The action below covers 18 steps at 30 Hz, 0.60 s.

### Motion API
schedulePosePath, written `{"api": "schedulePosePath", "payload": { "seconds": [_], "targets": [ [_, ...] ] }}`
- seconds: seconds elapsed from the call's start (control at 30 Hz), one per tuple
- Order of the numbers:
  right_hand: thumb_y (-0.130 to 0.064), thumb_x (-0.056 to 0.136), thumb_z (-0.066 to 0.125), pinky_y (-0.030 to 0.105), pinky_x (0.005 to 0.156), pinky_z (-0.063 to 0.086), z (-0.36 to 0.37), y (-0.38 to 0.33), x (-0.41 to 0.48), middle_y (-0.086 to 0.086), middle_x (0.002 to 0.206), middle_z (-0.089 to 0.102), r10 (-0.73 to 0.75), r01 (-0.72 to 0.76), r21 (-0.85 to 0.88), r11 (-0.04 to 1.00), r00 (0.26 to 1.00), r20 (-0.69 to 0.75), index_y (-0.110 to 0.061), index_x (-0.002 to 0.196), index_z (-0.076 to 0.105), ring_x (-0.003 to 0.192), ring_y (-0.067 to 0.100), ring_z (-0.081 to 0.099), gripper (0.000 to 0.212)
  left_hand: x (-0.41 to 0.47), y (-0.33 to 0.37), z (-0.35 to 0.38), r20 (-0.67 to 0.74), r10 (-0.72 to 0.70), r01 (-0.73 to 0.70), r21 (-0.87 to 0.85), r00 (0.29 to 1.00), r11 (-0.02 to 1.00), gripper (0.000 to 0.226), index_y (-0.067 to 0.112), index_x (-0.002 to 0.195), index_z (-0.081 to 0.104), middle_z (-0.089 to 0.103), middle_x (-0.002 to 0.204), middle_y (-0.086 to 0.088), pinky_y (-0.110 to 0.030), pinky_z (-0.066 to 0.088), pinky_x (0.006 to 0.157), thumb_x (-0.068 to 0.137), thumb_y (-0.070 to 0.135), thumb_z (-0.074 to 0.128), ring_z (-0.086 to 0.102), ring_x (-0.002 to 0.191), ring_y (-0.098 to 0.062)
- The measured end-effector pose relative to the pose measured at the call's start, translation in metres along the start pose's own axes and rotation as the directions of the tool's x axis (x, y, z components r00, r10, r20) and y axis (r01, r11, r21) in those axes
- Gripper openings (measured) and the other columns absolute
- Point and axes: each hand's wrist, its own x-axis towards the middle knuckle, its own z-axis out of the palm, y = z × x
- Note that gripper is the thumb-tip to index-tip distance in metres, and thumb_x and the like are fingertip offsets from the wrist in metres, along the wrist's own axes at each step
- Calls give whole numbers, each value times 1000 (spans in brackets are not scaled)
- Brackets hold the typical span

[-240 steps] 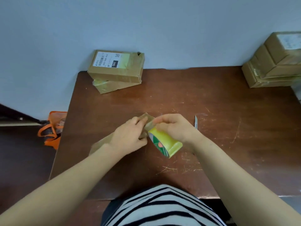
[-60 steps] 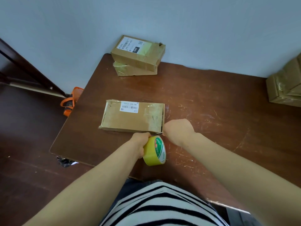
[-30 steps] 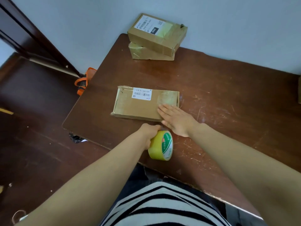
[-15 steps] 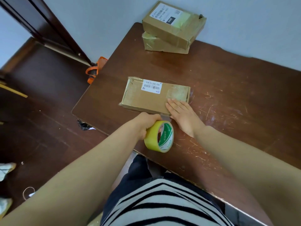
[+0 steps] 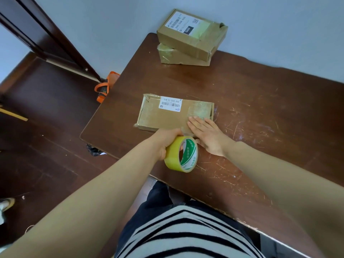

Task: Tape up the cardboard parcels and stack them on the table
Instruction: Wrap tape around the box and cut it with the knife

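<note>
Cardboard parcel [image 5: 163, 118] is lying flat on the bench [image 5: 260, 101], right grip [image 5: 208, 136] pressing straight-fingered on its taped near corner. Left grip [image 5: 165, 141] is curling round the yellow tape roll [image 5: 181, 156] beside it. Two parcels [image 5: 188, 40] are sitting stacked at the far edge; this one: likely nearly sealed, not yet stacked.

Flat brown cardboard parcel [image 5: 167, 118] lies on the table [image 5: 270, 112] in front of me. It has a white barcode label [image 5: 170, 105] on top near the far edge and glossy clear tape across its right end. My right hand [image 5: 208, 135] rests flat on its near right corner, fingers [image 5: 197, 123] straight. Yellow tape roll [image 5: 181, 155] with a green-printed core is upright on edge just beside the parcel's near side, gripped by my left hand [image 5: 164, 142]. At the table's far left corner, a labelled upper parcel [image 5: 191, 36] sits skewed on a taped lower parcel [image 5: 176, 57].
</note>
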Motion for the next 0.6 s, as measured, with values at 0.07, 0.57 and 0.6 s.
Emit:
{"api": "schedulePosePath", "payload": {
  "seconds": [0.07, 0.57, 0.6],
  "targets": [
    [-10, 99, 41, 14, 96, -35, 0, -2, 1, -6, 153, -19, 15, -15, -5, 1000, 1000, -24, -18, 150, -8, 135, 4, -25, 71, 0, 4, 0, 7, 1, -1, -13, 1000, 1000, 15, 5, 73, 59, 55, 44, -5, -16, 40, 36, 86, 11, 58, 49, 31, -13],
    [-21, 96, 42, 33, 116, -6, -22, 0, 5, 3, 160, 1, 85, -82, 161, 984, 996, -13, -15, 152, 9, 147, 15, -5, 65, 4, 20, -4, 2, -1, 1, 1, 1000, 1000, 23, 6, 71, 58, 56, 43, -4, -17, 41, 36, 90, 18, 59, 49, 32, -12],
    [-22, 98, 39, 33, 116, -5, -24, 2, 8, 4, 161, 1, 143, -129, 181, 975, 987, -71, -14, 152, 9, 147, 16, -5, 62, 4, 21, -4, 1, -2, 2, 4, 1000, 1000, 22, 6, 71, 58, 56, 44, -4, -17, 41, 36, 90, 18, 59, 49, 32, -12]
  ]
}}
